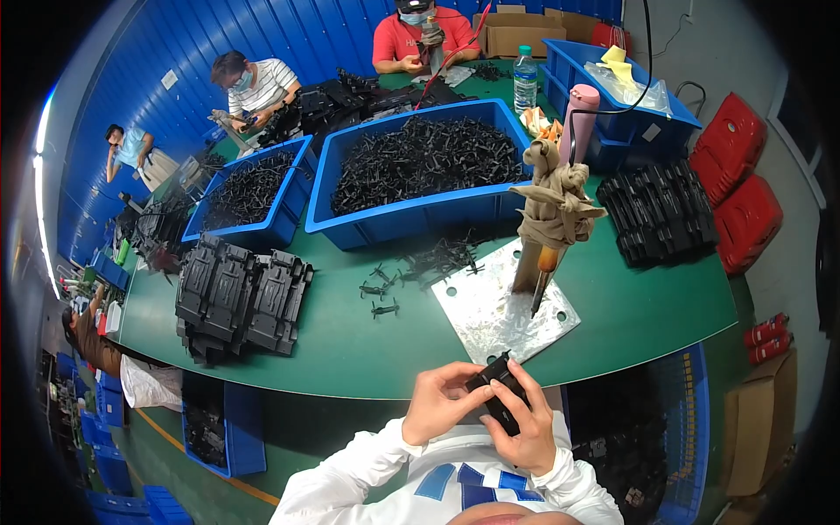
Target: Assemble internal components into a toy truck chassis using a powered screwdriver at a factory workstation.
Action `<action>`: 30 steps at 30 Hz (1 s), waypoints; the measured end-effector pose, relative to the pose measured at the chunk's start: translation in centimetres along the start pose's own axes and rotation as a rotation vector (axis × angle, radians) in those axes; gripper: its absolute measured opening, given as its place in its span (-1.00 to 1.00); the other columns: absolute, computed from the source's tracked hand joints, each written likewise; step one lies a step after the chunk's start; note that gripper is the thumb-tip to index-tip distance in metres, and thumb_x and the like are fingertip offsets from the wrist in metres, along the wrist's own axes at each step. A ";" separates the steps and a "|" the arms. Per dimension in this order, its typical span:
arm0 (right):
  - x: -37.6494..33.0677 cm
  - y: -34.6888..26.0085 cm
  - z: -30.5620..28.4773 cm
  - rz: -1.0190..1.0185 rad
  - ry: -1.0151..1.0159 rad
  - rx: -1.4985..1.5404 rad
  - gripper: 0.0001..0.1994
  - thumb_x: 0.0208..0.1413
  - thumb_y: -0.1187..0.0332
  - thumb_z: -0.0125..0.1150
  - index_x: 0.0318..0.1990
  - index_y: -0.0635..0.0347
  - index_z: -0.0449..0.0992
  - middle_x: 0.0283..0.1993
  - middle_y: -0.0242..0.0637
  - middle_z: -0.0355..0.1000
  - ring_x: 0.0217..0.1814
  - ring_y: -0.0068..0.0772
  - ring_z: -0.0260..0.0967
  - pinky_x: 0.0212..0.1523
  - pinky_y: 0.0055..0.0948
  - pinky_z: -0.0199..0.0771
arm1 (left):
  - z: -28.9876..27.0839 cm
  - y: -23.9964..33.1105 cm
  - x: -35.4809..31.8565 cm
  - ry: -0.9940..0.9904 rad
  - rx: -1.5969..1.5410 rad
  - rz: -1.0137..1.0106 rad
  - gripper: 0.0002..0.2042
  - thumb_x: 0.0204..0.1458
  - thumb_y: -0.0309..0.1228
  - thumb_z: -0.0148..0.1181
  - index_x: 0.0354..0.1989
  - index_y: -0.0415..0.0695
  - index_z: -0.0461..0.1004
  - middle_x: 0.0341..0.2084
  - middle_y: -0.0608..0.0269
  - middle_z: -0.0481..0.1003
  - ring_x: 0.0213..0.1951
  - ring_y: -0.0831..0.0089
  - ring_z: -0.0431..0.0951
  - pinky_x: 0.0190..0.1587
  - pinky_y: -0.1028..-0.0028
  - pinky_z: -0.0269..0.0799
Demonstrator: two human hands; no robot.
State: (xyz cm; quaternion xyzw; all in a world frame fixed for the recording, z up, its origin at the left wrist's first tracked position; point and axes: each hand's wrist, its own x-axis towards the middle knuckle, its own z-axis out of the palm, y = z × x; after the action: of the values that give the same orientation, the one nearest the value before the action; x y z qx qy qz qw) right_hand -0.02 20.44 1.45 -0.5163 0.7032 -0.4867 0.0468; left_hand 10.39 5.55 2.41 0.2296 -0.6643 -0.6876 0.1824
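Close to my body, at the table's front edge, both hands hold a small black plastic part (502, 404). My left hand (437, 402) pinches its left side with fingers and thumb. My right hand (527, 429) wraps round its right side, fingertips on its upper face. Just beyond stands a shiny metal plate (472, 306) with holes. Above it a soldering iron (546, 267) points tip down, tied with beige cloth (560, 206) to a post. Left of the plate lie several small black plastic pieces (383, 306), apart from my hands.
Blue bins (420, 223) of small black pieces stand across the green table (367, 359). Stacks of black plastic frames (241, 297) (661, 214) flank me. A pink bottle (579, 118) and a water bottle (524, 79) stand behind the iron. Co-workers (262, 83) sit opposite. Red chairs (748, 219) are right.
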 end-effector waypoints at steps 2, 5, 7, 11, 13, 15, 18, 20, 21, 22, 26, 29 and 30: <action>-0.1 0.0 0.0 0.006 0.000 0.030 -0.39 -0.22 0.49 0.43 0.12 0.17 0.45 0.28 0.12 0.22 0.24 0.19 0.30 0.17 -0.09 0.41 | 0.0 -0.2 -0.1 -0.001 -0.002 0.000 -0.71 0.05 -0.52 0.33 -0.07 -0.37 0.52 -0.29 0.20 0.58 -0.31 0.65 0.55 -0.33 0.68 0.48; -0.1 0.1 -0.1 0.006 -0.027 0.061 -0.39 -0.20 0.50 0.42 0.14 0.17 0.43 0.28 0.14 0.20 0.25 0.21 0.29 0.18 -0.09 0.40 | -0.1 -0.1 -0.3 -0.002 0.013 -0.024 -0.71 0.05 -0.51 0.33 -0.07 -0.37 0.52 -0.29 0.20 0.58 -0.31 0.64 0.55 -0.33 0.68 0.48; 0.0 0.1 -0.1 0.001 -0.045 0.049 -0.39 -0.20 0.51 0.40 0.14 0.16 0.44 0.28 0.16 0.19 0.24 0.22 0.29 0.18 -0.10 0.41 | -0.1 0.2 -0.3 -0.015 0.022 -0.026 -0.71 0.06 -0.52 0.32 -0.05 -0.37 0.51 -0.28 0.19 0.58 -0.30 0.63 0.55 -0.31 0.67 0.49; 0.1 0.2 -0.3 -0.010 -0.065 0.028 -0.40 -0.20 0.52 0.38 0.14 0.14 0.46 0.28 0.15 0.19 0.22 0.21 0.32 0.15 -0.11 0.45 | -0.4 0.0 -0.4 -0.070 0.009 -0.001 -0.71 0.09 -0.56 0.25 -0.01 -0.38 0.48 -0.22 0.16 0.57 -0.25 0.60 0.56 -0.26 0.64 0.51; 0.1 0.2 -0.3 0.038 -0.061 0.051 -0.46 -0.16 0.51 0.33 0.11 0.07 0.52 0.31 0.08 0.19 0.24 0.15 0.30 0.18 -0.12 0.41 | -0.6 -0.3 -0.4 -0.085 -0.032 -0.025 -0.70 0.10 -0.57 0.24 0.00 -0.38 0.47 -0.21 0.15 0.56 -0.25 0.59 0.56 -0.25 0.63 0.52; 0.2 0.3 -0.1 0.053 -0.057 0.060 -0.45 -0.16 0.52 0.32 0.11 0.07 0.52 0.31 0.08 0.19 0.24 0.15 0.30 0.17 -0.13 0.42 | -0.7 -0.4 -0.2 -0.102 -0.072 -0.050 -0.70 0.10 -0.57 0.22 0.02 -0.38 0.47 -0.19 0.14 0.56 -0.24 0.59 0.57 -0.24 0.63 0.52; 0.1 0.5 0.0 0.067 -0.047 0.072 -0.45 -0.16 0.53 0.31 0.12 0.08 0.52 0.30 0.08 0.20 0.24 0.14 0.30 0.17 -0.13 0.42 | -0.7 -0.1 -0.1 -0.114 -0.041 -0.043 -0.70 0.11 -0.57 0.20 0.03 -0.37 0.46 -0.20 0.15 0.56 -0.23 0.58 0.57 -0.24 0.63 0.53; 0.2 0.6 0.1 0.066 -0.040 0.068 -0.45 -0.16 0.53 0.31 0.12 0.08 0.51 0.30 0.08 0.20 0.24 0.14 0.30 0.17 -0.13 0.42 | -0.6 0.0 0.0 -0.114 -0.050 -0.072 -0.70 0.14 -0.53 0.20 0.03 -0.37 0.46 -0.20 0.16 0.56 -0.23 0.58 0.57 -0.24 0.61 0.54; 0.3 0.5 0.2 0.063 -0.037 0.051 -0.45 -0.17 0.53 0.30 0.12 0.09 0.51 0.29 0.08 0.21 0.24 0.14 0.30 0.17 -0.13 0.42 | -0.7 -0.1 0.0 -0.117 -0.054 -0.070 -0.70 0.14 -0.53 0.20 0.03 -0.37 0.46 -0.20 0.16 0.56 -0.23 0.58 0.57 -0.24 0.61 0.54; 0.4 0.5 0.2 0.058 -0.033 0.032 -0.44 -0.17 0.54 0.30 0.12 0.10 0.51 0.29 0.07 0.21 0.24 0.14 0.30 0.17 -0.13 0.42 | -0.8 -0.2 0.1 -0.113 -0.087 -0.080 -0.71 0.15 -0.51 0.19 0.03 -0.37 0.47 -0.20 0.16 0.56 -0.22 0.57 0.57 -0.25 0.61 0.54; 0.3 0.9 0.1 0.025 -0.050 0.013 -0.46 -0.11 0.47 0.31 0.15 0.16 0.45 0.28 0.13 0.20 0.23 0.19 0.31 0.15 -0.10 0.43 | -0.6 -0.4 0.3 -0.101 -0.113 -0.091 -0.73 0.20 -0.47 0.16 0.02 -0.36 0.47 -0.20 0.18 0.57 -0.22 0.56 0.57 -0.26 0.59 0.55; 0.4 1.0 0.1 0.014 -0.058 0.012 -0.48 -0.03 0.41 0.33 0.16 0.16 0.44 0.28 0.12 0.19 0.25 0.19 0.29 0.16 -0.09 0.41 | -0.5 -0.4 0.4 -0.100 -0.101 -0.100 -0.73 0.21 -0.48 0.14 0.03 -0.35 0.47 -0.20 0.19 0.57 -0.22 0.57 0.57 -0.26 0.59 0.55; 0.4 1.1 0.1 0.017 -0.062 0.010 -0.49 -0.01 0.39 0.33 0.16 0.16 0.44 0.28 0.12 0.19 0.25 0.19 0.29 0.17 -0.08 0.40 | -0.5 -0.3 0.3 -0.098 -0.101 -0.101 -0.73 0.21 -0.48 0.14 0.03 -0.35 0.47 -0.20 0.19 0.57 -0.22 0.57 0.57 -0.26 0.59 0.55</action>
State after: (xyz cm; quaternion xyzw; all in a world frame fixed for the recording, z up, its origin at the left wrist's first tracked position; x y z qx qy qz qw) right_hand -0.87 20.12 0.80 -0.5249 0.7033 -0.4734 0.0755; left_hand 10.40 5.01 2.06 0.2192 -0.6246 -0.7389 0.1260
